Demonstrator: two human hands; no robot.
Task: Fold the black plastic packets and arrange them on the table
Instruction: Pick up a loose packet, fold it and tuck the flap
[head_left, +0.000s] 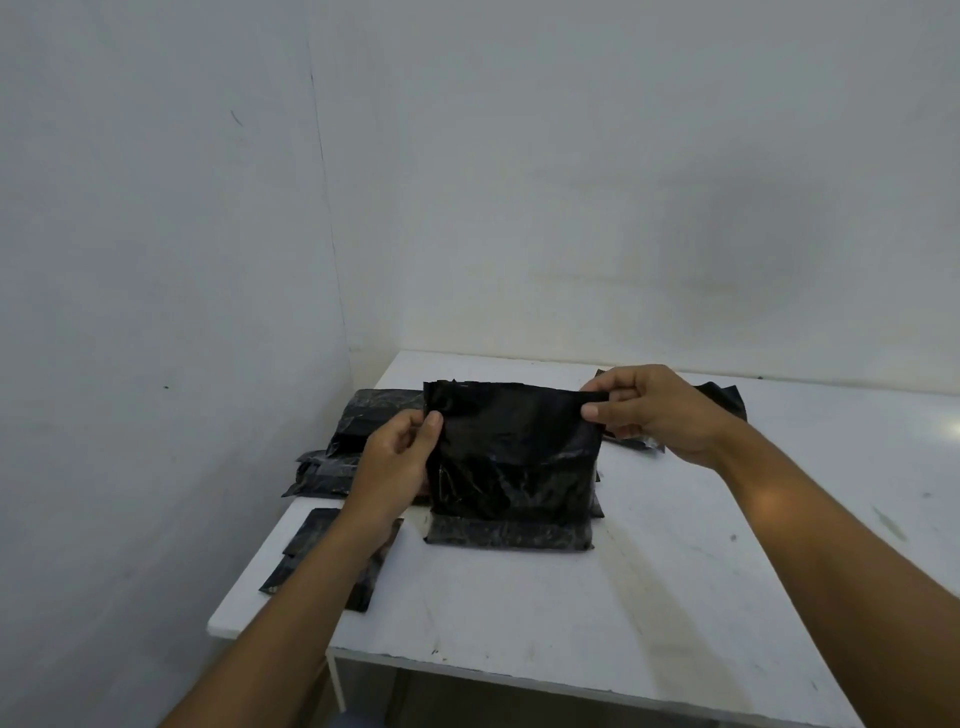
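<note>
We hold the packet (511, 447) upright over the table (571, 597). The left hand (397, 457) pinches its left side near the top, and the right hand (654, 410) pinches the top right corner. Its lower end meets a flat black strip (509, 535) lying on the table. A pile (343, 447) sits behind the left hand. Folded packets (311, 551) lie by the left edge, partly under the forearm. Loose packets (722, 400) lie behind the right hand.

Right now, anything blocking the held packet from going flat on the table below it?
Yes: what looks like another black packet lies flat on the table directly under the held packet, pinched by the left hand and right hand. Bare table shows nearer.
</note>
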